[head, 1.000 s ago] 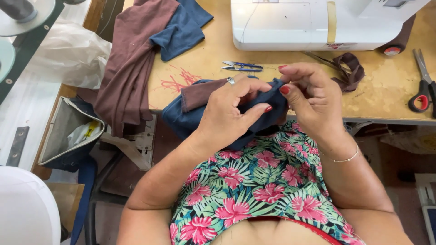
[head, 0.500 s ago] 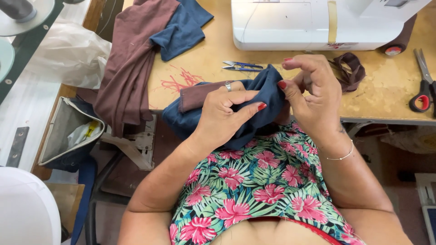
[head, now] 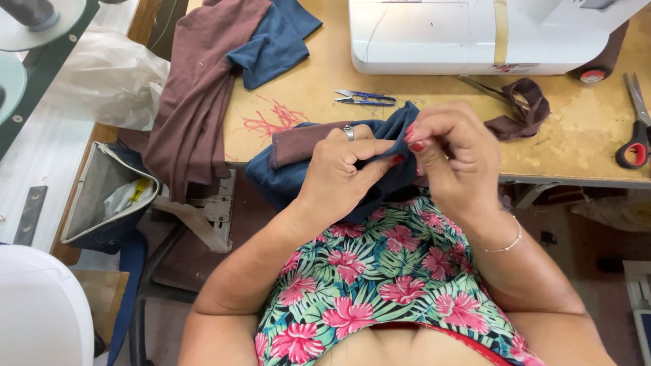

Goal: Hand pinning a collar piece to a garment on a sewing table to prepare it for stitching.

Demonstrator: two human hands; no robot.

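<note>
A piece of dark blue fabric (head: 285, 179), with a brown strip (head: 298, 142) sewn along its upper edge, sits at the centre of the frame, draped over the front edge of the wooden table (head: 569, 146). The left hand (head: 339, 173), wearing a ring, is clenched on the blue cloth, thumb pressing a fold against the fingers. The right hand (head: 451, 156) pinches the top corner of the same cloth between thumb and red-nailed fingertips, just beside the left hand.

Just above the hands lie small blue thread snips (head: 366, 99) and a tangle of red threads (head: 271, 120). To the right, a brown fabric scrap (head: 522, 115) rests near the white sewing machine (head: 475, 37) at the top of the frame. Red-handled scissors (head: 636, 132) lie at the right edge. At the upper left, brown cloth (head: 196, 95) and more blue cloth (head: 274, 44) hang off the table corner.
</note>
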